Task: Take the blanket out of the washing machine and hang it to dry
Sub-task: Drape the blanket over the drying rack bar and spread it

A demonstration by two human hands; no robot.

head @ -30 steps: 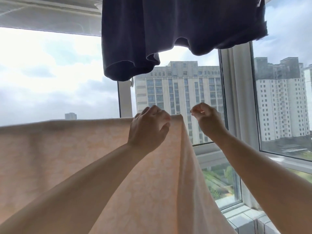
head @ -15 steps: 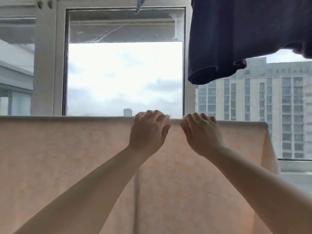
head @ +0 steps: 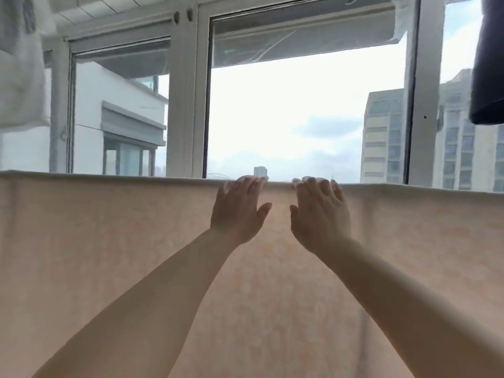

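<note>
A pale peach blanket hangs draped over a horizontal line, its top fold running across the whole view in front of the windows. My left hand lies flat on the blanket just below the fold, fingers straight and reaching the top edge. My right hand lies the same way a short gap to its right, fingers spread and straight. Neither hand grips the cloth. The bar or line under the fold is hidden by the blanket.
White window frames stand behind the blanket, with tall buildings outside. A dark garment hangs at the upper right edge. White laundry hangs at the upper left.
The view has swung left, so the dark garment slid to the right edge. Both hands moved from curled over the top fold to lying flat with straight fingers.
</note>
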